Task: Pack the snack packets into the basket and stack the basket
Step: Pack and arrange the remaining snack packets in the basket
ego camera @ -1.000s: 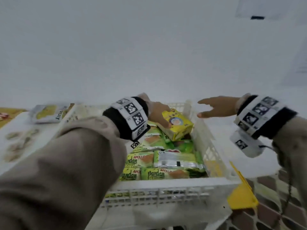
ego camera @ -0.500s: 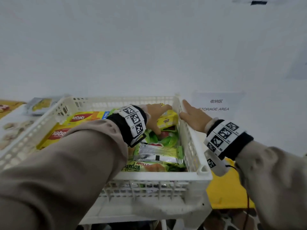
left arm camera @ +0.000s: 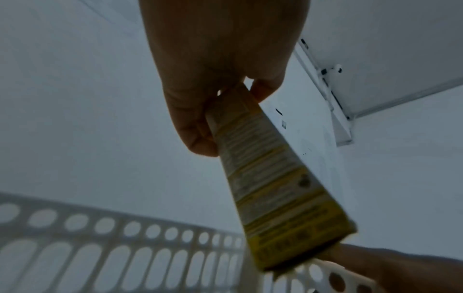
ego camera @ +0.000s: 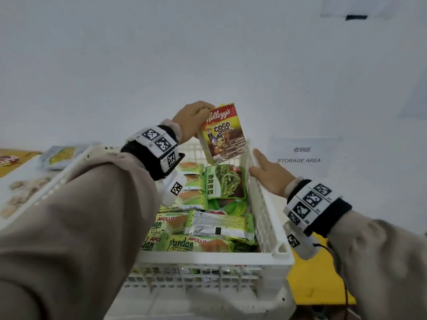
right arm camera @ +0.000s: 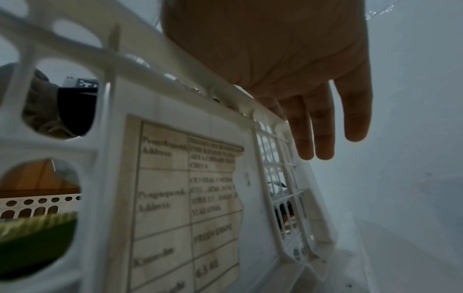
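Observation:
A white slotted basket [ego camera: 265, 204] stands in front of me, filled with several green Pandan cake packets [ego camera: 184, 243] and a green vegetable snack pouch [ego camera: 221, 183]. My left hand [ego camera: 194, 118] grips the top of a yellow Coco Pops box [ego camera: 223, 135] and holds it upright above the basket's far right corner. The left wrist view shows the box's narrow side [left arm camera: 273, 188] pinched between thumb and fingers [left arm camera: 198, 126]. My right hand [ego camera: 268, 172] lies flat with straight fingers [right arm camera: 323, 128] against the outside of the basket's right wall [right arm camera: 175, 178].
A paper sign reading STORAGE AREA [ego camera: 299, 158] lies on the white surface to the right. More packets [ego camera: 60, 153] and a printed sheet [ego camera: 13, 162] lie at the far left. A yellow sheet [ego camera: 307, 280] shows below my right wrist.
My left hand has lifted the Coco Pops box out of the packets and stood it upright. My right hand has slid back along the basket's right wall.

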### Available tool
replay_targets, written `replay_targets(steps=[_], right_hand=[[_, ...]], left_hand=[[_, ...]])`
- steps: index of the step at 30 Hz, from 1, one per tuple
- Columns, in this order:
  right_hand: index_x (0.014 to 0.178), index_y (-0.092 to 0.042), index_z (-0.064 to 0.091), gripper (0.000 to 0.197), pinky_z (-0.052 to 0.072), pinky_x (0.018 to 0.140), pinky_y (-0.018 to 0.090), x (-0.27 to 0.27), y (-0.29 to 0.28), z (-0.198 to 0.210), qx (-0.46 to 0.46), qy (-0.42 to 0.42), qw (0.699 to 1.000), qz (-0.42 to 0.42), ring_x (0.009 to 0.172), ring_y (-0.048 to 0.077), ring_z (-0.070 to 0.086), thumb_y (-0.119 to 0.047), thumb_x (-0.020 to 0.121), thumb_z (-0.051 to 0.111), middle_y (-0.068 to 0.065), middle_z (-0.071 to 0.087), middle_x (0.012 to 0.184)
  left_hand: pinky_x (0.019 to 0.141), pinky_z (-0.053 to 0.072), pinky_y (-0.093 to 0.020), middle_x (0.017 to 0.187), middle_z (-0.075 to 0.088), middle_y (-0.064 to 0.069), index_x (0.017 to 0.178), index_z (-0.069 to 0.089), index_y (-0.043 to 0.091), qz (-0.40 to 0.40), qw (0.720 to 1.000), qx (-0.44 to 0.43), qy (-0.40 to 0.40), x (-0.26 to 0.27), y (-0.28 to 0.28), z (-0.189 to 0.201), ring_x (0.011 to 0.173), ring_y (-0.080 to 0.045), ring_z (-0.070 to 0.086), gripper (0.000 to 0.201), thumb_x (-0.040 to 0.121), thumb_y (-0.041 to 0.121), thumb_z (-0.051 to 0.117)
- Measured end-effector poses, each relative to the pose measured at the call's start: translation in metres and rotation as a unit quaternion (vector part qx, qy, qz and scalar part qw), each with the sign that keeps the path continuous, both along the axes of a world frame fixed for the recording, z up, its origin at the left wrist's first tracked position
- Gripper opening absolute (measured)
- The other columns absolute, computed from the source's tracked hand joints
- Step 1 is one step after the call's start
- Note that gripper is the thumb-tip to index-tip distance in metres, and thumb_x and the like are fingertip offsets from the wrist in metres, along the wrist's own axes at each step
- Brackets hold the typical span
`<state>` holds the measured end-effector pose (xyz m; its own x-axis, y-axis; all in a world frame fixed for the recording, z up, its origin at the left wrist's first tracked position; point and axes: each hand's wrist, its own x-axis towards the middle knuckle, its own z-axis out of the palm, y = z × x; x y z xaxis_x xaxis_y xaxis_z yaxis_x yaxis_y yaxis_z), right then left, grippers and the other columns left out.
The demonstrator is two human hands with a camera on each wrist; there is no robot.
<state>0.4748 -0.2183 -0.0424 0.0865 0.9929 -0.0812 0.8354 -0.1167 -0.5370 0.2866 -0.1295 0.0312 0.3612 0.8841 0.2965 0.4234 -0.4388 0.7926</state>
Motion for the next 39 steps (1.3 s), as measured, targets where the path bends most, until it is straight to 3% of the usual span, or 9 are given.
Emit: replay_targets(steps=[6, 10, 15, 24, 27, 29, 32, 36, 39], right_hand=[[0.150, -0.020, 0.002, 0.063, 0.034, 0.096, 0.034, 0.000, 0.000, -0.001, 0.004, 0.013, 1.000, -0.006, 0.122, 0.032, 0.047, -0.040, 0.098, 0.032, 0.020, 0.046, 0.138], [0.150, -0.022, 0.004, 0.067, 0.033, 0.099, 0.035, 0.000, 0.001, -0.003, 0.007, 0.018, 1.000, -0.015, 0.125, 0.032, 0.045, -0.048, 0.095, 0.033, 0.018, 0.043, 0.142], [0.149, -0.028, 0.006, 0.089, 0.032, 0.101, 0.035, -0.002, 0.000, -0.002, -0.005, 0.042, 0.999, -0.022, 0.129, 0.032, 0.041, -0.062, 0.070, 0.031, 0.015, 0.036, 0.147], [0.149, -0.027, 0.008, 0.080, 0.030, 0.101, 0.034, -0.001, 0.005, -0.008, 0.009, 0.078, 0.997, -0.022, 0.129, 0.032, 0.041, -0.054, 0.079, 0.036, 0.013, 0.033, 0.148], [0.148, -0.028, 0.010, 0.080, 0.029, 0.102, 0.035, 0.001, 0.006, -0.010, 0.017, 0.096, 0.995, -0.022, 0.131, 0.032, 0.039, -0.053, 0.078, 0.038, 0.011, 0.033, 0.149], [0.148, -0.028, 0.011, 0.087, 0.028, 0.103, 0.036, 0.000, 0.006, -0.010, 0.019, 0.110, 0.994, -0.022, 0.131, 0.031, 0.038, -0.053, 0.068, 0.034, 0.011, 0.033, 0.149], [0.147, -0.027, 0.012, 0.088, 0.028, 0.103, 0.035, -0.001, 0.006, -0.011, 0.025, 0.119, 0.992, -0.017, 0.132, 0.031, 0.037, -0.052, 0.066, 0.033, 0.010, 0.030, 0.150], [0.148, -0.026, 0.012, 0.088, 0.027, 0.104, 0.034, -0.001, 0.005, -0.012, 0.030, 0.120, 0.992, -0.013, 0.134, 0.030, 0.035, -0.052, 0.067, 0.033, 0.008, 0.027, 0.152], [0.148, -0.026, 0.010, 0.088, 0.027, 0.104, 0.033, -0.001, 0.004, -0.011, 0.028, 0.116, 0.993, -0.012, 0.134, 0.029, 0.035, -0.052, 0.067, 0.032, 0.006, 0.025, 0.153]], left_hand=[[0.075, 0.051, -0.039, 0.086, 0.052, 0.004, 0.123, 0.049, 0.005, -0.069, 0.980, -0.118, 0.143, 0.019, -0.003, -0.017, 0.080, -0.015, 0.053, 0.032, 0.095, 0.012, 0.035], [0.065, 0.046, -0.025, 0.127, 0.052, -0.015, 0.130, 0.044, 0.007, -0.048, 0.969, -0.146, 0.195, 0.031, 0.008, -0.043, 0.072, -0.010, 0.047, 0.036, 0.097, 0.017, 0.036], [0.106, 0.034, -0.038, 0.141, 0.042, -0.004, 0.137, 0.036, 0.026, -0.035, 0.897, 0.034, 0.439, 0.026, 0.021, -0.052, 0.125, -0.023, 0.043, 0.043, 0.096, 0.033, 0.040], [0.108, 0.030, -0.036, 0.145, 0.030, -0.009, 0.140, 0.035, 0.020, -0.153, 0.865, 0.006, 0.478, 0.030, -0.019, -0.047, 0.131, -0.026, 0.034, 0.052, 0.092, 0.032, 0.050], [0.086, 0.040, -0.026, 0.108, 0.053, -0.002, 0.111, 0.059, 0.015, -0.209, 0.881, 0.026, 0.423, 0.028, -0.039, -0.039, 0.102, -0.017, 0.052, 0.027, 0.087, 0.027, 0.060], [0.078, 0.043, -0.023, 0.089, 0.059, 0.003, 0.099, 0.063, 0.016, -0.287, 0.851, -0.037, 0.438, 0.024, -0.050, -0.043, 0.085, -0.011, 0.055, 0.018, 0.083, 0.024, 0.065], [0.080, 0.040, -0.022, 0.111, 0.058, -0.003, 0.118, 0.056, 0.013, -0.318, 0.782, -0.076, 0.530, 0.021, -0.060, -0.061, 0.096, -0.013, 0.051, 0.039, 0.081, 0.021, 0.068], [0.080, 0.040, -0.025, 0.123, 0.051, -0.005, 0.133, 0.039, 0.014, -0.293, 0.774, -0.069, 0.557, 0.022, -0.063, -0.070, 0.095, -0.015, 0.046, 0.063, 0.078, 0.022, 0.071], [0.092, 0.040, -0.030, 0.132, 0.048, -0.005, 0.136, 0.037, 0.015, -0.281, 0.765, -0.052, 0.577, 0.023, -0.068, -0.066, 0.115, -0.021, 0.048, 0.067, 0.078, 0.025, 0.071]])
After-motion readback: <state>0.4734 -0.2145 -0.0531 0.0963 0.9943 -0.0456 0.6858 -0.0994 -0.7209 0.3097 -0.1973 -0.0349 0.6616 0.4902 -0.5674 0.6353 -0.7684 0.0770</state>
